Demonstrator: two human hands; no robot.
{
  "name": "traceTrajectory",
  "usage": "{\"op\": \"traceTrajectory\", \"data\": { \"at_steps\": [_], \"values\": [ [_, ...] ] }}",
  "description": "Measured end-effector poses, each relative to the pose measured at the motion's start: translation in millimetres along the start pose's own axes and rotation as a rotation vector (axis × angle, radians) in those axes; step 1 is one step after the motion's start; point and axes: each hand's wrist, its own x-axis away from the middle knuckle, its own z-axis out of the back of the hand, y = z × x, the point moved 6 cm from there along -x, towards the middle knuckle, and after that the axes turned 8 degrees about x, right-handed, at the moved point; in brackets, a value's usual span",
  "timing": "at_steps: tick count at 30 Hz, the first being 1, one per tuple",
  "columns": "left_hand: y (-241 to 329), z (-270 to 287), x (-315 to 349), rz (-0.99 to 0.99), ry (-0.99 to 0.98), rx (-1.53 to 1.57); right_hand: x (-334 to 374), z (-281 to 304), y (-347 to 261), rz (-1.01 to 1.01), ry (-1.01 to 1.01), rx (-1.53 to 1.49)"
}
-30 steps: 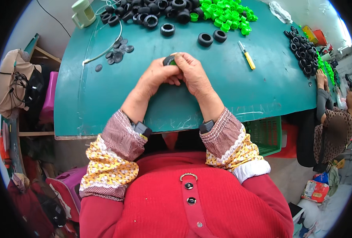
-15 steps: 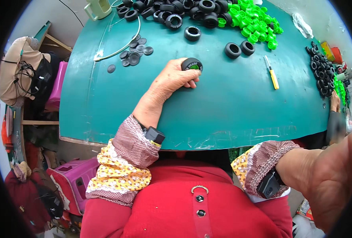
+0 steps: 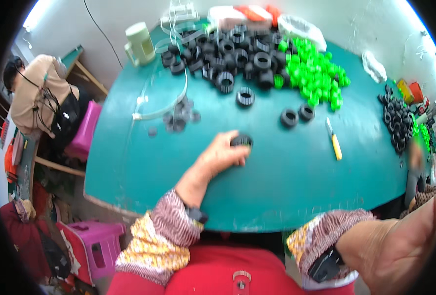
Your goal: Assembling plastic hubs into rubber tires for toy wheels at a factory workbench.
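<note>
My left hand [image 3: 220,156] is closed around a small black toy tyre [image 3: 242,140] with some green inside it, at the middle of the green table [image 3: 281,182]. My right hand [image 3: 407,246] is raised close to the camera at the lower right, its palm partly showing. The picture's dark rim cuts off its fingers. Beyond the left hand stands a single tyre [image 3: 245,97], with a loose pair of tyres [image 3: 290,118] to its right. A heap of black tyres [image 3: 227,54] and a pile of bright green wheel hubs [image 3: 316,71] cover the far side.
A yellow-handled knife [image 3: 336,146] lies right of centre. Dark flat discs [image 3: 178,118] sit beside a pale curved strip [image 3: 171,105] on the left. A cream mug [image 3: 140,43] stands at the far left corner. Another person [image 3: 46,98] sits at the left; a co-worker's blurred hand [image 3: 415,153] shows at right.
The view has tilted up, so the table sits lower in the picture and more of its far side shows. My left hand still holds the tyre; my right hand stays raised near the camera.
</note>
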Motion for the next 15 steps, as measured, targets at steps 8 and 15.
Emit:
{"op": "traceTrajectory", "data": {
  "at_steps": [8, 15],
  "values": [
    [-5, 6, 18, 0.046, 0.038, 0.002, 23, 74, -79, 0.314, -0.139, 0.11],
    [6, 5, 13, 0.051, 0.102, -0.084, -41, 53, -56, 0.222, -0.241, 0.195]
  ]
}}
